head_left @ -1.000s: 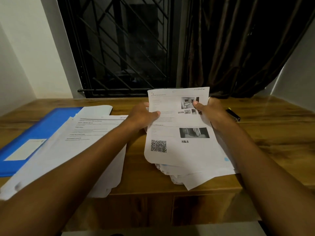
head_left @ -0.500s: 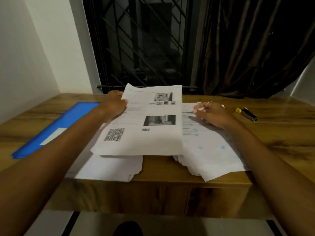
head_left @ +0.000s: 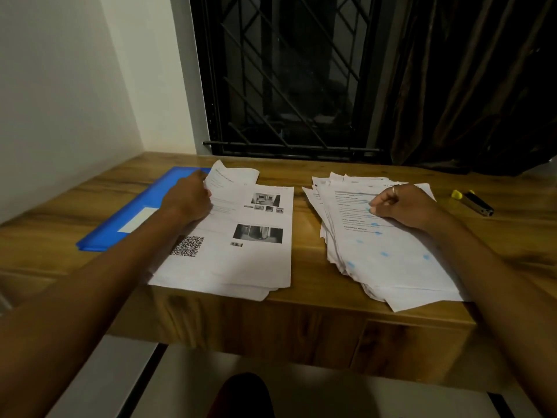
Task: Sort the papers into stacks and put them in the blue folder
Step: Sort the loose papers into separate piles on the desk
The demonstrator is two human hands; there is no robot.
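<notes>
Two paper stacks lie on the wooden desk (head_left: 307, 300). The left stack (head_left: 241, 267) is topped by a sheet with photos and a QR code; my left hand (head_left: 188, 200) rests on its upper left edge, gripping that sheet. The right stack (head_left: 388, 260) is a fanned pile with blue dots; my right hand (head_left: 401, 206) presses on it with fingers curled at the top sheet. A closed blue folder (head_left: 132, 215) with a white label lies to the left, partly under my left arm.
A yellow-capped black marker (head_left: 473, 200) lies at the right of the desk. A barred window (head_left: 286, 86) and dark curtain (head_left: 467, 86) stand behind, a white wall on the left. Both stacks overhang the desk's front edge slightly.
My left hand carried the QR-code sheet from the right pile over to the left stack and laid it flat there. My right hand stayed on the right pile. The view shifted.
</notes>
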